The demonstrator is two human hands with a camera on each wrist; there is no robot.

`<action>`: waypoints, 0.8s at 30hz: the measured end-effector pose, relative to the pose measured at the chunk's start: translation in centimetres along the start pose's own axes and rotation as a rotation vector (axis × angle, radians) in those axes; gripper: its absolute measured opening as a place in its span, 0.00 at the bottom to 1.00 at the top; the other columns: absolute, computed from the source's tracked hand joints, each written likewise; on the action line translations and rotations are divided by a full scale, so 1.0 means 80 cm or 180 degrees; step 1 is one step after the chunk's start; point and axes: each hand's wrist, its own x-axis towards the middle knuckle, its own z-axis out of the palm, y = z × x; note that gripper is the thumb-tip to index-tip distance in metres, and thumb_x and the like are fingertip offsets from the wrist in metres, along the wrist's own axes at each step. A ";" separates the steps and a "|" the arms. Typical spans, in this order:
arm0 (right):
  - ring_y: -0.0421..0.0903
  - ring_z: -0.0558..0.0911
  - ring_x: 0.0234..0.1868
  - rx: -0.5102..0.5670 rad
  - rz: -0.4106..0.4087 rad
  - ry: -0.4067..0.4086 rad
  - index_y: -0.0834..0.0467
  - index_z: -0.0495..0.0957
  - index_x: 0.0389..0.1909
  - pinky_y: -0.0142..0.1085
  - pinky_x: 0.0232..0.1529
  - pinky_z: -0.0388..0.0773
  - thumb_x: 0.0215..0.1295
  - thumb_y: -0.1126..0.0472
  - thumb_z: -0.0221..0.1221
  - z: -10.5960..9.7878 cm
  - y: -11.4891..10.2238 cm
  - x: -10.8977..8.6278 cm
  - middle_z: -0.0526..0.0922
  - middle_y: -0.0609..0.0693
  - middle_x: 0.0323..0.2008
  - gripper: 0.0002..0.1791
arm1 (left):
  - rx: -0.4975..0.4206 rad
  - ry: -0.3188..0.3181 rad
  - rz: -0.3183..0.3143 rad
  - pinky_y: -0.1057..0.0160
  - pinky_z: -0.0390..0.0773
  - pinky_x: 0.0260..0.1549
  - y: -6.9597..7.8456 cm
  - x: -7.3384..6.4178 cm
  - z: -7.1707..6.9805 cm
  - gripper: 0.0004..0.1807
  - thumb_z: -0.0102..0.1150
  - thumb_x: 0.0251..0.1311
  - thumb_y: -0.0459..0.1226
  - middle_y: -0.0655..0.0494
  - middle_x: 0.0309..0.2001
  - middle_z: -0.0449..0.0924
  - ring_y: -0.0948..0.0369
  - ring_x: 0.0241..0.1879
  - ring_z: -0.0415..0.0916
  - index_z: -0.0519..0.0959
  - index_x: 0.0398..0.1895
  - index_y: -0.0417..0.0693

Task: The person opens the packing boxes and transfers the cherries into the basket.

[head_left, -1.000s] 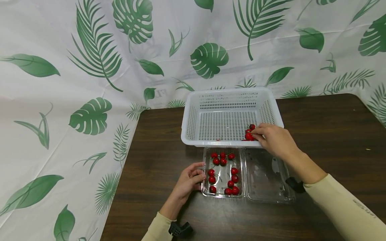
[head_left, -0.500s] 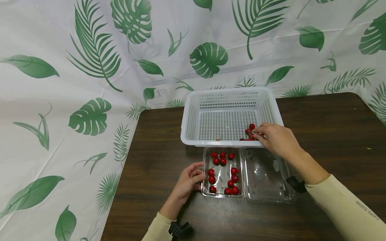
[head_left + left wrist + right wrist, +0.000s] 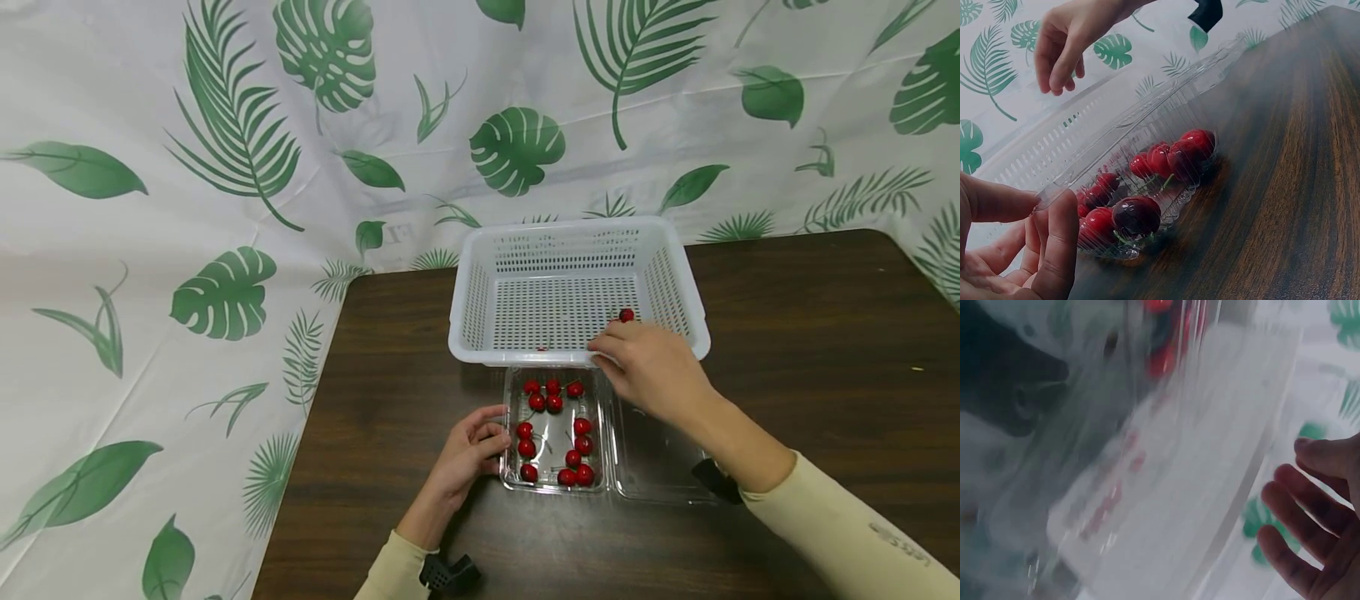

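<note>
With thumb and finger, my left hand (image 3: 465, 458) pinches the rim tab of a clear plastic clamshell container (image 3: 1175, 194). Inside it lie several red cherries (image 3: 583, 445) with stems, grouped along its back, left and right sides. My right hand (image 3: 656, 371) hovers at the front rim of a white perforated basket (image 3: 570, 250), its fingers loosely bent. In the right wrist view a gap shows between thumb and fingers (image 3: 1297, 519), with nothing in it. One dark cherry (image 3: 626, 315) shows in the basket behind this hand; others there are hidden by hand and rim.
The container's clear lid (image 3: 652, 467) lies opened flat to the right, partly under my right forearm. Everything stands on a dark wood-grain table (image 3: 810, 333). A white leaf-print cloth (image 3: 420, 192) hangs behind and to the left.
My right hand has moved left and toward me from the cherries in the basket's right front corner to its front rim. My left hand keeps its place on the container.
</note>
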 end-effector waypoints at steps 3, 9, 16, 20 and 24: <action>0.46 0.80 0.26 0.0078 -0.0233 -0.0124 0.58 0.85 0.34 0.40 0.26 0.78 0.52 0.63 0.72 0.016 -0.017 -0.003 0.82 0.48 0.29 0.08 | 0.0004 0.0000 0.0003 0.69 0.75 0.20 0.000 -0.001 0.000 0.27 0.58 0.62 0.26 0.55 0.34 0.74 0.65 0.30 0.71 0.67 0.65 0.34; 0.44 0.77 0.25 0.0027 -0.0352 -0.0662 0.56 0.83 0.27 0.36 0.24 0.76 0.54 0.66 0.69 0.049 -0.038 -0.009 0.76 0.46 0.25 0.04 | 0.0024 0.0003 0.0002 0.69 0.75 0.21 -0.001 -0.001 0.000 0.27 0.58 0.62 0.26 0.55 0.35 0.74 0.64 0.30 0.71 0.67 0.65 0.34; 0.50 0.81 0.37 -0.0129 -0.0231 -0.1019 0.57 0.84 0.32 0.44 0.40 0.80 0.57 0.64 0.68 0.071 -0.045 -0.011 0.81 0.51 0.35 0.03 | 0.0019 0.0003 -0.0011 0.68 0.75 0.21 0.000 -0.001 0.000 0.26 0.58 0.62 0.27 0.55 0.35 0.74 0.64 0.30 0.71 0.67 0.64 0.35; 0.54 0.81 0.43 -0.0222 -0.0129 -0.1302 0.59 0.84 0.37 0.48 0.47 0.78 0.59 0.61 0.67 0.075 -0.049 -0.010 0.82 0.56 0.42 0.07 | 0.0028 -0.0002 -0.0015 0.68 0.75 0.21 0.001 0.000 0.001 0.26 0.58 0.62 0.26 0.55 0.35 0.74 0.64 0.30 0.71 0.67 0.64 0.34; 0.54 0.81 0.43 -0.0335 -0.0096 -0.1479 0.59 0.84 0.39 0.49 0.46 0.78 0.60 0.61 0.66 0.077 -0.053 -0.008 0.81 0.56 0.41 0.08 | 0.0028 -0.0018 -0.0012 0.68 0.75 0.22 0.000 0.000 0.001 0.26 0.57 0.62 0.26 0.54 0.35 0.74 0.64 0.30 0.71 0.67 0.65 0.34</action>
